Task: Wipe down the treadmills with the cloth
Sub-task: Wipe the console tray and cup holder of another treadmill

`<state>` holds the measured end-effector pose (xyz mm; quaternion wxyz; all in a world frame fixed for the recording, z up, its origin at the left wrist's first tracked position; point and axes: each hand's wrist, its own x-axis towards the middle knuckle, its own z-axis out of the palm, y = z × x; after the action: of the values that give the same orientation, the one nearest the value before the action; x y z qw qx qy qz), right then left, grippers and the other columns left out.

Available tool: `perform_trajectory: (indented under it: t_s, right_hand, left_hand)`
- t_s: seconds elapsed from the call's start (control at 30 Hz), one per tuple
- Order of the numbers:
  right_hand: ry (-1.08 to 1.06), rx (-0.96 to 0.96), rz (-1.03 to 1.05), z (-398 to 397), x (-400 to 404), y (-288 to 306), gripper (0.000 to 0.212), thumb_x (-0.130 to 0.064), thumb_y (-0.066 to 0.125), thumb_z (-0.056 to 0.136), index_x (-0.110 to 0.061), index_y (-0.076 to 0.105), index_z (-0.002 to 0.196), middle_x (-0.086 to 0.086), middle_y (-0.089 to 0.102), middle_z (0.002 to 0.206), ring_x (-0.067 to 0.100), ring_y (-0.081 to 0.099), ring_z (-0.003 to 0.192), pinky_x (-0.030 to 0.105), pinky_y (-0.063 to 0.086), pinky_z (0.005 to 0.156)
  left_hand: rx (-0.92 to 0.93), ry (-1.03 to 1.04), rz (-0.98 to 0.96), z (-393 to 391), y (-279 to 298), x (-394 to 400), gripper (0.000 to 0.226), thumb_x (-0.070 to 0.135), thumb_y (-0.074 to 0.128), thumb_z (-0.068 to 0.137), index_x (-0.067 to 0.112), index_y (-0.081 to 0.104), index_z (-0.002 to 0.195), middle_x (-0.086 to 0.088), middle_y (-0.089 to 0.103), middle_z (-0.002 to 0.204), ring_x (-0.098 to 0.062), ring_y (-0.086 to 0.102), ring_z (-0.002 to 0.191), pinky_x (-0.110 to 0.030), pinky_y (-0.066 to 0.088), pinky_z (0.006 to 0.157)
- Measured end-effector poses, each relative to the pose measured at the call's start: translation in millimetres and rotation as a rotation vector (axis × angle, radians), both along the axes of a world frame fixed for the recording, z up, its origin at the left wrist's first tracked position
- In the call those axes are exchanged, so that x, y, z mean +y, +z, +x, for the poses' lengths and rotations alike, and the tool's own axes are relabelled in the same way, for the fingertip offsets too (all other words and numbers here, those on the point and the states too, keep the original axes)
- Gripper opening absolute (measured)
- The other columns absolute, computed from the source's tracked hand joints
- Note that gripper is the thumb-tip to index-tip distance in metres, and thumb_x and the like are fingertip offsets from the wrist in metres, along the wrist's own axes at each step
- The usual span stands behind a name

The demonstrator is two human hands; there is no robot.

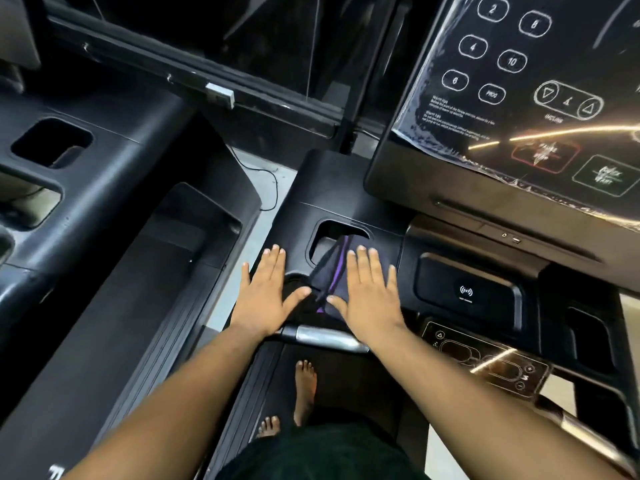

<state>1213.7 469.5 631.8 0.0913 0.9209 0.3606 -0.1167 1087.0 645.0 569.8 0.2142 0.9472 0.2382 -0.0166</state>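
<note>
2 bare feet (304, 389) are standing on the treadmill belt, nearest the camera. Above them, a silver handlebar (325, 337) is crossing under both wrists. The left hand (266, 292) is lying flat w/ fingers straight, released, holding nothing, on the console's left edge. The right hand (370, 292) is pressing flat, fingers straight, on a dark cloth (329, 271) w/ a purple stripe; the cloth is spreading over the console surface and partly into the cup holder (332, 233). Farther right, a wireless charging pad (465, 292) is sitting. Beyond, the display panel (512, 91) is showing nos. 2, 4, 6, 8, 10 under wrinkled film.
</note>
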Motion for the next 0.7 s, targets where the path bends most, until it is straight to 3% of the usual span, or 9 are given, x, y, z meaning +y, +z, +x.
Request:
perform_trajectory:
  t_s: [0.1,0.27,0.47,0.57,0.7]
  right_hand:
    - [-0.173,0.012,0.025,9,-15,1,0.098,-0.073,0.035,0.096,-0.014,-0.002,0.164,0.011,-0.005,0.172,0.03,-0.008,0.159,0.063,0.003,0.124]
    - [-0.35,0.033,0.065,73,38,-1,0.105,-0.083,0.027,0.091,-0.011,0.004,0.164,0.018,-0.001,0.171,0.036,-0.005,0.158,0.067,0.002,0.122]
    - [0.076,0.002,0.101,89,100,-8,0.079,-0.065,0.024,0.103,-0.02,0.005,0.165,0.004,0.0,0.173,0.024,-0.003,0.159,0.054,-0.001,0.127]
    - [0.283,0.104,0.144,79,109,-11,0.065,-0.053,0.03,0.107,-0.027,0.013,0.165,-0.005,0.006,0.173,0.016,0.0,0.159,0.046,-0.003,0.127]
    - [0.594,0.373,0.234,59,89,-18,0.052,-0.045,0.042,0.108,-0.03,0.037,0.158,-0.01,0.027,0.168,0.013,0.014,0.158,0.045,0.004,0.127]
  left_hand:
    - [0.023,0.003,-0.006,3,2,4,0.109,0.089,-0.002,0.082,0.016,-0.002,0.164,-0.001,-0.005,0.173,-0.014,-0.011,0.158,-0.051,-0.01,0.125]
    - [0.013,-0.001,-0.039,0,-1,-5,0.11,0.091,0.0,0.083,0.016,-0.004,0.164,-0.001,-0.006,0.173,-0.013,-0.012,0.158,-0.054,-0.01,0.126]
    - [-0.05,0.071,-0.089,5,1,4,0.112,0.09,0.015,0.086,0.015,-0.021,0.16,0.0,-0.025,0.169,-0.013,-0.021,0.156,-0.048,-0.015,0.124]
    - [-0.062,0.092,-0.11,4,-4,8,0.113,0.091,0.014,0.085,0.014,-0.023,0.159,-0.001,-0.026,0.168,-0.014,-0.022,0.156,-0.048,-0.015,0.125]
    - [-0.118,0.106,-0.15,-4,-10,4,0.107,0.089,0.016,0.088,0.018,-0.026,0.155,-0.001,-0.024,0.168,-0.014,-0.021,0.156,-0.051,-0.009,0.127]
